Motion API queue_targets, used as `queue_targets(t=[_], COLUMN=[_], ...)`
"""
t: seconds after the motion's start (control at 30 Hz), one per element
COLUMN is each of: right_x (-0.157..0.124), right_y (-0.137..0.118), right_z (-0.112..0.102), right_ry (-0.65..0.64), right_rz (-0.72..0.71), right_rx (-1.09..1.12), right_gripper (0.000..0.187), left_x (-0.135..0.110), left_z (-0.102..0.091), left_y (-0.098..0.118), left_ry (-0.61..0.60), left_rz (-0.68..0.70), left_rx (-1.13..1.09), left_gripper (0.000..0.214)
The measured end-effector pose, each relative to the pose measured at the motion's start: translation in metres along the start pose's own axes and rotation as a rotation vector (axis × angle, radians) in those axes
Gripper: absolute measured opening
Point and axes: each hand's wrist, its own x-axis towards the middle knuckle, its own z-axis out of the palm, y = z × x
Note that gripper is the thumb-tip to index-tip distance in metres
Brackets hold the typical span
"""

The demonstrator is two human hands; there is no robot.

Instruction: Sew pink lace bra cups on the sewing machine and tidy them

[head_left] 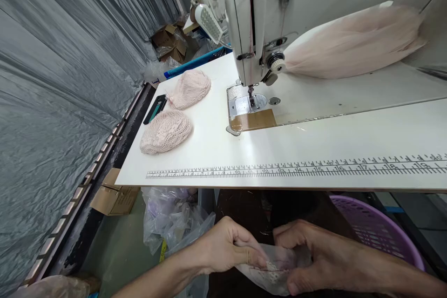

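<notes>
Below and short of the worktop's (209, 149) front edge, the person's left hand (240, 247) pinches a piece of sheer fabric (268, 284), thumb and fingers closed on it; the right hand (314, 253) grips its other end, thumb low and fingers curled above; the fabric is whitish, thin and rumpled, with a lacy patch and a reddish line across its middle; by the worktop's left edge lie two pale pink lace pieces (166, 132) and a dark case (151, 116); farther back stands a sewing machine (240, 23).

Grey sheeting (70, 79) hangs left of 1 white table (209, 149) above greenish floor (115, 242).
</notes>
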Motion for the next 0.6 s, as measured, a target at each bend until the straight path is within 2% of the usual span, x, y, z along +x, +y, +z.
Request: queue_targets(t=[0.1,0.3,0.43,0.5,0.53,0.57,0.6], right_x=[0.004,0.001,-0.004,-0.007,-0.009,-0.009,-0.009], right_y=[0.004,-0.002,0.006,0.017,0.023,0.029,0.034], right_z=[0.003,-0.003,-0.012,-0.010,-0.006,0.001,0.010], right_ry=[0.018,-0.014,0.047,0.135,0.225,0.339,0.522], right_rz=[-0.031,-0.029,-0.019,-0.014,-0.046,-0.103,-0.236], right_rx=[0.005,0.015,-0.116,-0.218,-0.316,-0.430,-0.636], right_gripper=[0.018,0.016,0.014,0.012,0.012,0.016,0.023], left_x=[0.001,-0.002,0.002,0.004,0.006,0.006,0.007], left_z=[0.000,-0.002,-0.002,-0.003,-0.004,-0.005,-0.005], left_y=[0.000,0.003,0.003,0.001,-0.001,-0.003,-0.005], left_ry=[0.024,-0.116,-0.123,-0.061,-0.010,0.049,0.111], left_rz=[0.014,-0.038,-0.065,-0.093,-0.099,-0.096,-0.086], left_rx=[-0.001,-0.043,-0.035,-0.066,-0.098,-0.135,-0.174], left_gripper=[0.022,0.033,0.033,0.038,0.042,0.045,0.047])
